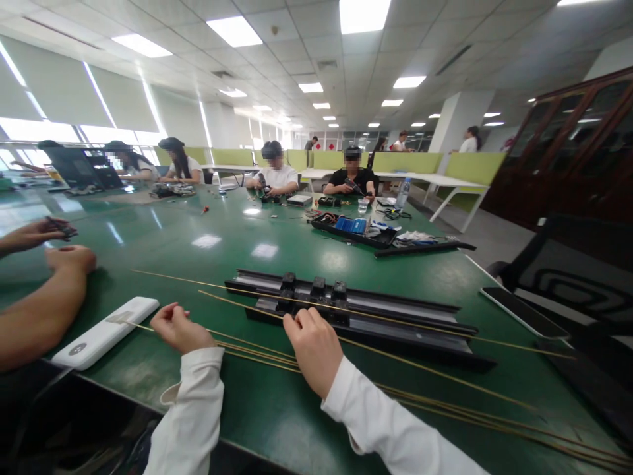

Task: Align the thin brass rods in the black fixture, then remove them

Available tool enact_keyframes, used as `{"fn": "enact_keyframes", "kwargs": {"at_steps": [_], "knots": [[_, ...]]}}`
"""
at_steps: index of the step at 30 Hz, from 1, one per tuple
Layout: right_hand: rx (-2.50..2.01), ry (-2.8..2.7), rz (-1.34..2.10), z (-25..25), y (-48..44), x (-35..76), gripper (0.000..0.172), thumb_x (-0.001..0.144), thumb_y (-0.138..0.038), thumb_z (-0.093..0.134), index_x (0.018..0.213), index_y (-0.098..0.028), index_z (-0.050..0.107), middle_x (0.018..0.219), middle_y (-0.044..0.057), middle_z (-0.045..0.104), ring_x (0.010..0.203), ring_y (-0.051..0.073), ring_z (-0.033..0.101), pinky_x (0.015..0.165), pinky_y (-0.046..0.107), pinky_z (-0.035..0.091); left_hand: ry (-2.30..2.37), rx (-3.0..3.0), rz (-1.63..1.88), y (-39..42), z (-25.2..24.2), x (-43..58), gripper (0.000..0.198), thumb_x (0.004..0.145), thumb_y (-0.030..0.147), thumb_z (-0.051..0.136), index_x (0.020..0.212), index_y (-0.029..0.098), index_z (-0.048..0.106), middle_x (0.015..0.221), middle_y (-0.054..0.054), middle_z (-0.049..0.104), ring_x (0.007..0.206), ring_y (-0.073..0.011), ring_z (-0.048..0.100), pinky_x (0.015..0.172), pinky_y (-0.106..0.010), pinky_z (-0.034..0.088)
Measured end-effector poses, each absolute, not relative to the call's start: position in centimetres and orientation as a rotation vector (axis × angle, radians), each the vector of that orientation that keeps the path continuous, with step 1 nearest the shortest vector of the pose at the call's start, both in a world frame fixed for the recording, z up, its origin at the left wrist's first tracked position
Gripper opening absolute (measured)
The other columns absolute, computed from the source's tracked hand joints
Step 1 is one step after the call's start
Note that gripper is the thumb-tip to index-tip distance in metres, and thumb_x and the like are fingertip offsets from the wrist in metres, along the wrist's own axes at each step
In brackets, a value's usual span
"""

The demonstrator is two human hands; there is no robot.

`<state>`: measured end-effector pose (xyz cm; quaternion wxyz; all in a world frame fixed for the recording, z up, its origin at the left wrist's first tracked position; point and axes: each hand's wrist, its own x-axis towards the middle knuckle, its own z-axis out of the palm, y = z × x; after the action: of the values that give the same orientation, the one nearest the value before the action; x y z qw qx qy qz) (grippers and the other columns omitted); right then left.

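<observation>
Several long, thin brass-coloured rods stretch across the green tabletop. My right hand [315, 348] is closed, thumb and fingertips pinching one thin rod [420, 363] that slants from upper left to lower right. Behind it, two black rails with a grey channel [410, 308] lie side by side, carrying small black blocks [319, 285]; another rod crosses over them. My left hand [180, 328] is curled shut beside a white oblong device [106, 333]. A rod end shows left of its fingers and more rods on its right; whether the fingers grip one is hidden.
At left, another person's hands [69, 257] hold a small dark part. A black tray [353, 229] of tools, a water bottle [403, 193] and a long black strip [425, 249] lie farther back. Right: a phone-like slab [524, 311] and chair [578, 277]. Several people sit across.
</observation>
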<state>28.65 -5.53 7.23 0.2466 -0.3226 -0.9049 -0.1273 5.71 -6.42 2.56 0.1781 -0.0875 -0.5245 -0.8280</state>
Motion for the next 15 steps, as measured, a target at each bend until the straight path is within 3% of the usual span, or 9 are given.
{"fn": "enact_keyframes", "kwargs": {"at_steps": [4,10,15], "knots": [[-0.829,-2.470,-0.433,5.5,-5.9,27.0,0.024,0.079,-0.010,0.038,0.099,-0.015,0.050,0.072,0.006,0.051,0.069,0.016,0.045,0.053,0.025,0.036,-1.458,-0.447,-2.159,-6.8,3.0,6.5,0.011,0.069,0.018,0.044,0.080,0.016,0.047,0.075,0.001,0.043,0.068,-0.0112,0.042,0.068,-0.027,0.035],[-0.753,-2.534,-0.430,2.5,-7.1,23.5,0.020,0.076,-0.011,0.044,0.094,-0.012,0.052,0.071,0.007,0.051,0.071,0.018,0.047,0.050,0.026,0.038,-1.553,-0.781,-2.024,-7.0,3.2,8.1,0.015,0.074,0.022,0.042,0.086,0.016,0.048,0.084,-0.002,0.048,0.073,-0.0128,0.046,0.068,-0.029,0.037],[-0.746,-2.566,-0.386,1.5,-7.5,21.0,0.019,0.076,-0.012,0.043,0.093,-0.011,0.052,0.072,0.008,0.053,0.070,0.018,0.047,0.049,0.026,0.037,-1.587,-0.949,-2.104,-6.8,2.5,7.9,0.018,0.076,0.023,0.040,0.091,0.016,0.048,0.079,-0.002,0.050,0.065,-0.0108,0.049,0.061,-0.027,0.041]]}}
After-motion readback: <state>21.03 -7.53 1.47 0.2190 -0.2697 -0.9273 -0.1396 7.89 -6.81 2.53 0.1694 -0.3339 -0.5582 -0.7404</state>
